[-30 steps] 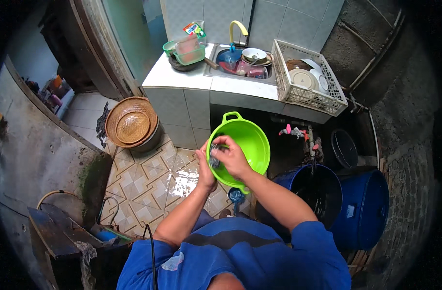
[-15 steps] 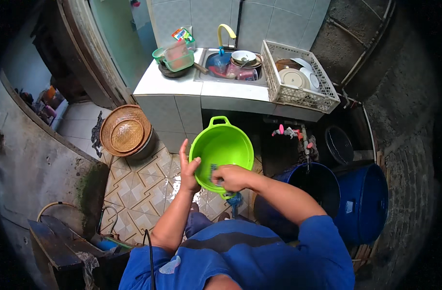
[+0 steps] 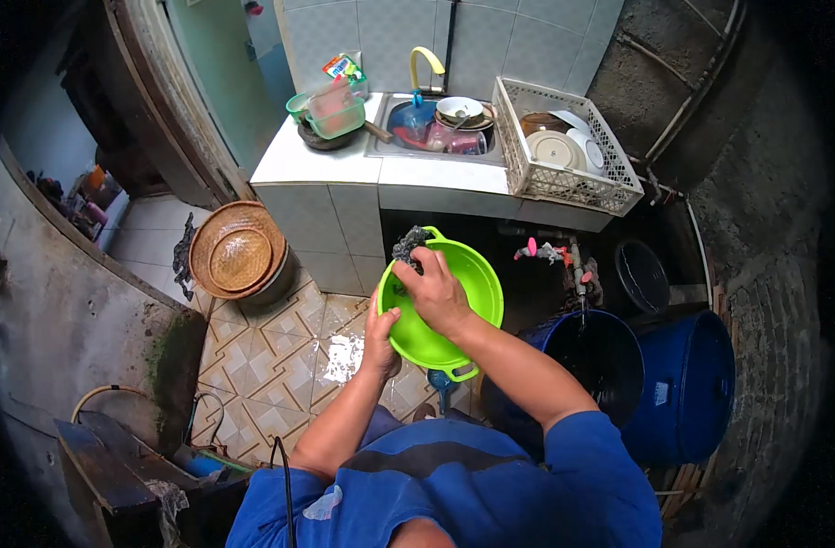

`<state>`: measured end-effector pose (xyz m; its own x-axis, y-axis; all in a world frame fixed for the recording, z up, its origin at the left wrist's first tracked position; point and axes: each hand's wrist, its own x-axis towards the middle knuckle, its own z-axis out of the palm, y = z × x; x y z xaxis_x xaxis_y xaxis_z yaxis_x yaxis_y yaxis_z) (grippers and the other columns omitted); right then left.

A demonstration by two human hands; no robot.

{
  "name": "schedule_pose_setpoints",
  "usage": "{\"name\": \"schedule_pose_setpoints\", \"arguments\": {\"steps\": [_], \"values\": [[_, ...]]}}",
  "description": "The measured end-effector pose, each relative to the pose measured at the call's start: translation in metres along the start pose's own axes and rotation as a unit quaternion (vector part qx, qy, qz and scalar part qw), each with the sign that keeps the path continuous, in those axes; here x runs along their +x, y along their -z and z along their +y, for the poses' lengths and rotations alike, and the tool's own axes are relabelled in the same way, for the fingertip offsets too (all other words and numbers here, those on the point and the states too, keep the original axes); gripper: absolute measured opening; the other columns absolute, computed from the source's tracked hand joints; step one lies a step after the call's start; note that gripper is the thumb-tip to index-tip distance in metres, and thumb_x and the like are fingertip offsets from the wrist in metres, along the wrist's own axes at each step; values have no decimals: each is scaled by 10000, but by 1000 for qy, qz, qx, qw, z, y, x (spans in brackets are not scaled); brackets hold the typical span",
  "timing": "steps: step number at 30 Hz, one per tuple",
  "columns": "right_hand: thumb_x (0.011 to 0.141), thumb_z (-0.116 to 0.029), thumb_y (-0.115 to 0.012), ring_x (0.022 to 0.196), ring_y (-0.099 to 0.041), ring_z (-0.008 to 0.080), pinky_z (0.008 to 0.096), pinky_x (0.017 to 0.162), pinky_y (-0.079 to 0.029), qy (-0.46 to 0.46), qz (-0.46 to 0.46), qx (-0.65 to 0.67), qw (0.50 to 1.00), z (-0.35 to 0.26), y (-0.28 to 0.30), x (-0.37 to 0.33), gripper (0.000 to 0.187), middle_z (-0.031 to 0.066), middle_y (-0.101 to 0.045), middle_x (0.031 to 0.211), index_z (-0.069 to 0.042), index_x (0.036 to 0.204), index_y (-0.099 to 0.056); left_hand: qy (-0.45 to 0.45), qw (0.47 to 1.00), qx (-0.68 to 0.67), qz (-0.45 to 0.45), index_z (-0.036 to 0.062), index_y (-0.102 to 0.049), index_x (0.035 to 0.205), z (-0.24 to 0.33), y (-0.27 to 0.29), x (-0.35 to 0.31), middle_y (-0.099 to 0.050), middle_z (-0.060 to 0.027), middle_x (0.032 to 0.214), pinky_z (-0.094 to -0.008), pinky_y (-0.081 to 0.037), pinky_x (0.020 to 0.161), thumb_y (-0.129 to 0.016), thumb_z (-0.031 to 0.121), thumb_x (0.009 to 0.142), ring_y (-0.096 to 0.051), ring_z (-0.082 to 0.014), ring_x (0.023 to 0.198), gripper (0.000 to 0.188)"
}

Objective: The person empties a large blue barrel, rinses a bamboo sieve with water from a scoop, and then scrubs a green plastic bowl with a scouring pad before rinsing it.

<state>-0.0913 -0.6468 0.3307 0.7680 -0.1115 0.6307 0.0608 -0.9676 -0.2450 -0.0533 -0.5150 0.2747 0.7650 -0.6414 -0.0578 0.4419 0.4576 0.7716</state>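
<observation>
Left hand [image 3: 377,343] is gripping green basin [image 3: 479,285] by its left rim, right hand [image 3: 438,294] is clutching dark scrubber [image 3: 408,244]; scrubbing looks unfinished, dishes [image 3: 459,109] waiting in far sink [image 3: 408,152].

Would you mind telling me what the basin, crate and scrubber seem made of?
Basin: likely plastic, smooth and glossy, given its even lime colour and sheen.
Crate: probably moulded plastic, duller, given its lattice walls.
Scrubber: perhaps metal or synthetic mesh; its grey, crinkled look leaves that open.
</observation>
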Motion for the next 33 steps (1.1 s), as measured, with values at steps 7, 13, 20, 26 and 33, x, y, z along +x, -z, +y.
{"name": "schedule_pose_setpoints", "arguments": {"steps": [7, 13, 20, 26, 33], "values": [[789, -44, -577, 919, -544, 332, 414, 743, -510, -29, 9, -34, 999, 13, -4, 0, 238, 127, -511, 1003, -127, 1008, -612, 12, 1000, 27, 10, 59, -329, 1414, -3, 1, -3, -491, -121, 1290, -351, -419, 1005, -531, 150, 817, -497, -216, 1187, 637], [752, -86, -592, 909, -564, 293, 366, 681, -530, -31, 2, -120, 992, 38, 13, 5, 218, 90, -520, 979, -125, 966, -598, 15, 999, -13, -25, 41, -342, 1415, 15, -9, -2, -454, -110, 1337, -341, -355, 1048, -514, 142, 810, -455, -223, 1228, 637], [750, -154, -571, 825, -530, 230, 368, 640, -395, 131, -29, -188, 973, 57, 23, 10, 75, 45, -534, 874, -137, 816, -600, -38, 998, 35, -20, 25, -310, 1441, 24, -6, 10, -431, -131, 1386, -342, -339, 1064, -511, 128, 801, -438, -231, 1261, 679], [736, -104, -592, 895, -547, 270, 399, 724, -464, -59, -225, -65, 970, 31, 30, -48, 118, 83, -557, 907, -97, 835, -656, -113, 981, 160, -9, 20, -355, 1439, 50, -12, 20, -454, -140, 1369, -336, -336, 1064, -560, 97, 766, -445, -228, 1256, 709], [744, -112, -573, 867, -537, 278, 369, 692, -468, 13, -19, -149, 989, 51, 44, -13, 53, 88, -518, 875, -77, 784, -578, -55, 994, 94, -13, 23, -330, 1449, 25, -8, 18, -450, -143, 1381, -339, -355, 1055, -545, 90, 779, -457, -234, 1253, 707]]}}
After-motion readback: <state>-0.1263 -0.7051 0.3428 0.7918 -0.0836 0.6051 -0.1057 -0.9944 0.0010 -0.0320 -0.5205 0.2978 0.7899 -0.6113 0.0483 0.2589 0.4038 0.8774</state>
